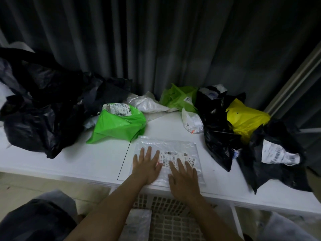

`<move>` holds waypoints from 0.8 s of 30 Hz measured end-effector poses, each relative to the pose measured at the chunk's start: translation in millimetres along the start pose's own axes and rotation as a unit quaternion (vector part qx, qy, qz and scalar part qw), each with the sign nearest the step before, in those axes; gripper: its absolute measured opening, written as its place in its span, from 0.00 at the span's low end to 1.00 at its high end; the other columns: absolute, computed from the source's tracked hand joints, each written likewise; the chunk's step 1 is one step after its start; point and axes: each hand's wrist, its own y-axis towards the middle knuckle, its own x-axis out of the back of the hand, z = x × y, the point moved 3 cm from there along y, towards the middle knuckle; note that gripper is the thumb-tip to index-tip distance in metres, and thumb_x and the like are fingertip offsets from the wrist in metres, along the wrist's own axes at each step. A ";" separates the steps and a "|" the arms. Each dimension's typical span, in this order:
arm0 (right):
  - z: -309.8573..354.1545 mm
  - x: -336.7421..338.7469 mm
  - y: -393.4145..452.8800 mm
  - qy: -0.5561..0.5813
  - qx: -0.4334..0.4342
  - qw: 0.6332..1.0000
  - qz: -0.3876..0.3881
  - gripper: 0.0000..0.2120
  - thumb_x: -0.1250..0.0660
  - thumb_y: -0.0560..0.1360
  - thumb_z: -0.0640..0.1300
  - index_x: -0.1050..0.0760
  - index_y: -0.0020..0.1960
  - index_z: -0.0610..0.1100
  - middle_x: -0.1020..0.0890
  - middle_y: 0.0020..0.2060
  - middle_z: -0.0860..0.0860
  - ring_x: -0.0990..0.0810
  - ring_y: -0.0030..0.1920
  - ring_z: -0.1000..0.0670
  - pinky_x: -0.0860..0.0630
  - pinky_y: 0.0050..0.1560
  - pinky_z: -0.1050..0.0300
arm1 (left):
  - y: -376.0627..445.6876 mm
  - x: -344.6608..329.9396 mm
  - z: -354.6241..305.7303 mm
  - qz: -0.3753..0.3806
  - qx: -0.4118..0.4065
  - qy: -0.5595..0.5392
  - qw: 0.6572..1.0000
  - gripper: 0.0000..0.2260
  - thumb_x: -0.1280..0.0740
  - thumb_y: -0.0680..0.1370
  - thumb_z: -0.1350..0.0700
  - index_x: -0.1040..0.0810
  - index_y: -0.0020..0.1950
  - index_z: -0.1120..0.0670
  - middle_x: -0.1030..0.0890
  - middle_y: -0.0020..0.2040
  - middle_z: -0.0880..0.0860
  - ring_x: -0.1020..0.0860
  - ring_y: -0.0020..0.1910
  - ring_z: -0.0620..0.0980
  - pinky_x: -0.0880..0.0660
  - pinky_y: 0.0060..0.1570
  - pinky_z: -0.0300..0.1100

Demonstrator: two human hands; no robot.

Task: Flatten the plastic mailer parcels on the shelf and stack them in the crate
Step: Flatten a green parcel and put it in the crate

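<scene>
Taking the clear mailer point(166, 159) as the landmark: well to its left a heap of black bags point(40, 105) covers the far end of the white shelf point(69, 162). Just beyond the mailer's upper-left corner sits a crumpled green mailer point(119, 124), its point almost touching that corner.

The clear mailer lies flat near the shelf's front edge, barcode label up. The left hand point(145, 164) presses on its left half, fingers straight and spread; the right hand point(184, 178) presses its lower right part, fingers likewise straight and slightly spread. Neither hand grips anything. This looks like the flattening step, nearly done, since the mailer already lies smooth.

Directly below the mailer, under the shelf edge, stands the lattice crate point(166, 213), with what seems to be another clear mailer point(137, 223) inside. The next move probably calls for pinching the mailer's near edge and sliding it off the front lip down into the crate, keeping it flat.

Behind the mailer are a white mailer point(147, 101) and a lime-green one point(177, 96). To its right lie a small white mailer point(192, 122), black mailers point(217, 136) close beside its right edge, and a yellow mailer point(246, 119) further off. Open room is the bare strip to the mailer's left and the front edge; the right side is crowded.
</scene>
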 end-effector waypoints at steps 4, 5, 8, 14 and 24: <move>7.0 12.4 12.3 0.017 -0.002 0.998 -0.053 0.28 0.52 0.76 0.55 0.39 0.75 0.49 0.39 0.75 0.45 0.43 0.74 0.40 0.46 0.72 0.43 | -5.3 9.3 -2.4 -0.017 -0.032 0.015 0.999 0.25 0.51 0.83 0.45 0.51 0.79 0.48 0.60 0.79 0.55 0.62 0.77 0.56 0.58 0.73 0.57; 10.2 20.9 19.0 0.019 0.008 0.996 -0.086 0.25 0.48 0.76 0.52 0.33 0.71 0.47 0.33 0.71 0.45 0.36 0.70 0.40 0.40 0.69 0.46 | -6.4 16.4 -2.9 -0.038 -0.038 0.019 0.998 0.24 0.49 0.82 0.47 0.46 0.78 0.49 0.54 0.79 0.55 0.56 0.77 0.56 0.54 0.73 0.55; 20.5 47.7 49.3 0.040 0.034 0.988 -0.144 0.19 0.42 0.78 0.46 0.30 0.68 0.46 0.30 0.66 0.47 0.32 0.65 0.45 0.33 0.63 0.52 | -5.7 50.3 -5.8 -0.124 -0.073 0.054 0.988 0.18 0.46 0.79 0.51 0.28 0.67 0.53 0.29 0.67 0.55 0.30 0.65 0.57 0.32 0.60 0.48; 50.6 102.6 127.8 0.089 0.086 0.966 -0.226 0.25 0.37 0.76 0.44 0.35 0.72 0.45 0.33 0.70 0.46 0.34 0.68 0.43 0.33 0.64 0.50 | -1.6 120.8 -0.3 -0.353 -0.120 0.115 0.921 0.14 0.45 0.69 0.51 0.20 0.39 0.52 0.23 0.37 0.52 0.24 0.37 0.55 0.30 0.37 0.45; 63.4 70.1 240.4 -0.047 0.138 0.970 -0.196 0.44 0.24 0.65 0.53 0.42 0.75 0.51 0.33 0.69 0.45 0.31 0.66 0.41 0.32 0.63 0.46 | 64.6 159.1 38.0 -0.254 0.013 0.118 0.960 0.16 0.45 0.79 0.50 0.27 0.64 0.51 0.27 0.63 0.53 0.30 0.63 0.56 0.40 0.66 0.48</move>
